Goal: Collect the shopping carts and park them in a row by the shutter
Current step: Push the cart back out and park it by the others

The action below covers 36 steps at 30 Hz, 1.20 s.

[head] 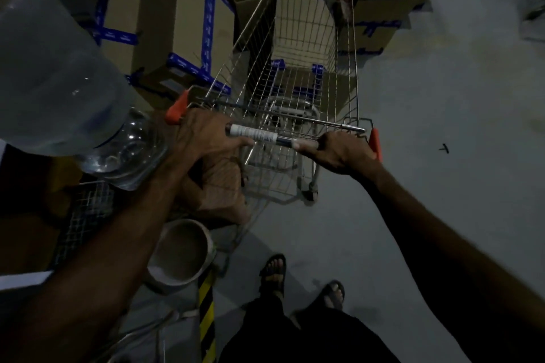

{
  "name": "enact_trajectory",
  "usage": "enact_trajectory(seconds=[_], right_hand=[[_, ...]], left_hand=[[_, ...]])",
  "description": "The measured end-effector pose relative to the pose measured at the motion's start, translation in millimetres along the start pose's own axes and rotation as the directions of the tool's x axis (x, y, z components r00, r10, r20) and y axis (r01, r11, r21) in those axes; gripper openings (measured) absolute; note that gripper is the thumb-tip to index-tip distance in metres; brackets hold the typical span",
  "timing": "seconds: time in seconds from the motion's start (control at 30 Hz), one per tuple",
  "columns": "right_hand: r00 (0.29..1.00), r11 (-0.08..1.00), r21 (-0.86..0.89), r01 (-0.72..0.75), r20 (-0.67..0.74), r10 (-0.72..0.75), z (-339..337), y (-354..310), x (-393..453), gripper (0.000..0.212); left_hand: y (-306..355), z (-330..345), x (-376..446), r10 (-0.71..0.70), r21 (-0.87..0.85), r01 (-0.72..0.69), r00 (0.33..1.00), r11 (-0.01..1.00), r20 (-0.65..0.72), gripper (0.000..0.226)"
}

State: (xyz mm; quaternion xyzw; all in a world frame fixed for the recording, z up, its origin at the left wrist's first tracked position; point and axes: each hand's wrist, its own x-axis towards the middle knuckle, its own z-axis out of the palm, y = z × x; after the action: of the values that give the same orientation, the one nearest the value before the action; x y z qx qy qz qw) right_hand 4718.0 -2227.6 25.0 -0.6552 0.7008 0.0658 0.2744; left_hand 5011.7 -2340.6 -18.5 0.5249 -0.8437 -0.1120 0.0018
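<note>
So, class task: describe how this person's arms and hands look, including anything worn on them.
Both forearms are bare to the frame edge, with no sleeves showing. The left hand and right hand wear no gloves; no watch, ring or band is visible, though the dim light limits detail.

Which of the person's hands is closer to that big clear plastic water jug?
Left. The left hand grips the shopping cart's metal handle bar just right of the big clear plastic water jug; the right hand grips the bar's far end.

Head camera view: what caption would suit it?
Both hands, left and right, grip an empty shopping cart's handle facing stacked cardboard boxes.
</note>
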Motion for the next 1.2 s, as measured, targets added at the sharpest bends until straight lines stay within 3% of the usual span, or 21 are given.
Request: enact_trajectory(seconds=[0.1,0.27,0.43,0.57,0.73,0.87,1.0,1.07,1.2], right_hand=[[0.999,0.999,-0.017,-0.038,0.000,0.038,7,3,2,0.101],[0.996,0.990,-0.120,-0.077,-0.060,0.070,7,3,-22,0.092],[0.992,0.988,-0.153,-0.036,-0.126,0.016,28,34,-51,0.090],[0.991,0.983,-0.168,-0.078,-0.118,0.059,38,63,-87,0.092],[0.984,0.973,-0.167,-0.162,-0.102,0.147,49,98,-132,0.092],[0.966,0.964,-0.109,-0.241,-0.121,0.228,70,120,-170,0.098],[0.925,0.936,-0.006,-0.351,-0.159,0.346,92,136,-211,0.105],[0.896,0.911,0.035,-0.411,-0.170,0.411,101,142,-235,0.102],[0.827,0.854,0.057,-0.517,-0.222,0.516,126,155,-282,0.101]], left_hand=[[-3,-2,6,0.015,-0.023,-0.013,0.995,1.000,0.095,0.101],[6,1,0,0.093,0.098,-0.104,0.989,0.990,0.113,0.094],[40,8,-29,0.174,0.173,-0.215,0.959,0.961,0.226,0.095],[82,19,-61,0.198,0.189,-0.242,0.954,0.952,0.225,0.111],[132,30,-76,0.237,0.124,-0.264,0.952,0.957,0.195,0.085],[165,39,-75,0.344,0.073,-0.364,0.917,0.928,0.201,0.074],[195,57,-65,0.452,0.104,-0.479,0.868,0.872,0.206,0.085],[215,59,-61,0.517,0.082,-0.547,0.823,0.833,0.236,0.074],[266,61,-61,0.621,0.175,-0.671,0.737,0.721,0.267,0.093]])
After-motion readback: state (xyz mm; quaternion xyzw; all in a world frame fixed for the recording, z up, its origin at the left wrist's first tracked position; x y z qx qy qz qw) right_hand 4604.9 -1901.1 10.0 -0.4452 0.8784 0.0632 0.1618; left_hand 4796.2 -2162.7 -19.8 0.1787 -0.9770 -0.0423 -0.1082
